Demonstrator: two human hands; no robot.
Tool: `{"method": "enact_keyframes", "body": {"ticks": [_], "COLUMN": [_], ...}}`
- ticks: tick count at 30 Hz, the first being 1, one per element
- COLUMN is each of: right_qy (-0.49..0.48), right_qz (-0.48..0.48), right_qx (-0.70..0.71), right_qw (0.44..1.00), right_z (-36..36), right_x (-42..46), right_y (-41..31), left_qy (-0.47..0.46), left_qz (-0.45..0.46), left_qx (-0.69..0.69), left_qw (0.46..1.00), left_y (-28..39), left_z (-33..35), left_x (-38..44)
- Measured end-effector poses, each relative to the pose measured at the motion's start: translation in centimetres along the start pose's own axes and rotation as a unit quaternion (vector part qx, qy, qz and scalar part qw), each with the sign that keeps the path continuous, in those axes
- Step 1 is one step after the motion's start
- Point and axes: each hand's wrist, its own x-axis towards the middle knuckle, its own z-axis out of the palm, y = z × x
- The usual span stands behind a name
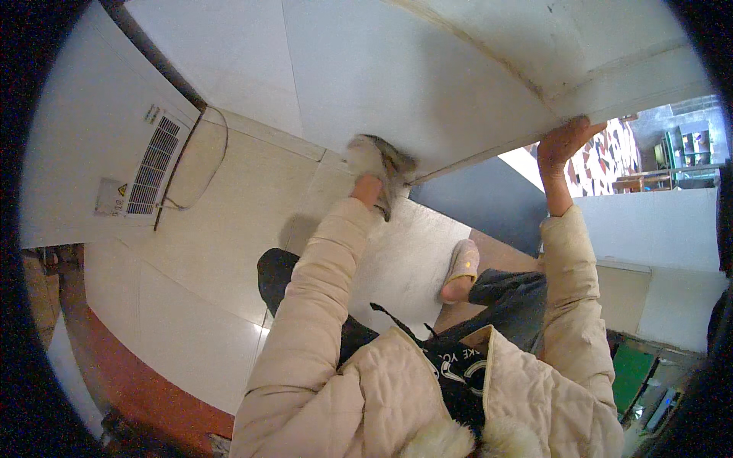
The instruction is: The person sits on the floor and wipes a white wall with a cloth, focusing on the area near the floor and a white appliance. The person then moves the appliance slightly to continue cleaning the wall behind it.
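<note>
My left hand (367, 188) grips a grey-white cloth (366, 153), which covers most of the fingers. The cloth is against the lower part of a pale, smooth panel (366, 74), close to the floor; it looks blurred. My right hand (564, 146) rests against the panel's right-hand edge, its fingers partly hidden by that edge. Between my arms, one foot in a grey slipper (465, 256) shows on the floor.
A white cabinet door (114, 126) with a vent grille (152, 166) and a warning label stands at left. From it a thin cable (226, 143) loops over pale floor tiles (257, 172). A dark panel (487, 200) lies right of the cloth. Green shelving (696, 143) appears far right.
</note>
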Motion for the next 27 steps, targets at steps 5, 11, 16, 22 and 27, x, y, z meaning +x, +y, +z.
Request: {"method": "enact_keyframes", "body": {"ticks": [5,11,16,22,27], "right_qy": [0.003,-0.006,-0.014,-0.008,-0.015], "right_qz": [-0.038,-0.054,0.005,-0.001,0.035], "right_qx": [-0.057,-0.067,-0.06,-0.12,-0.166], "right_qw": [0.998,0.996,0.998,0.993,0.985], "right_z": [-0.4,-0.4,-1.5,-2.3,-2.8], "right_x": [-0.1,-0.3,-0.7,-0.8,-0.9], "right_y": [0.2,-0.7,-0.8,-1.4,-1.8], "left_qy": [-0.151,-0.116,0.015,0.07,0.134], "left_qz": [0.016,0.116,-0.008,0.057,0.086], "left_qx": [0.015,0.045,-0.26,-0.576,-0.627], "left_qw": [0.988,0.985,0.965,0.813,0.763], "left_y": [-1.7,5.0,4.4,-0.7,-1.7], "left_z": [-3.0,-9.4,-14.1,-21.1,-24.9], "left_x": [-0.7,-4.8,-5.1,-4.0,-3.9]}}
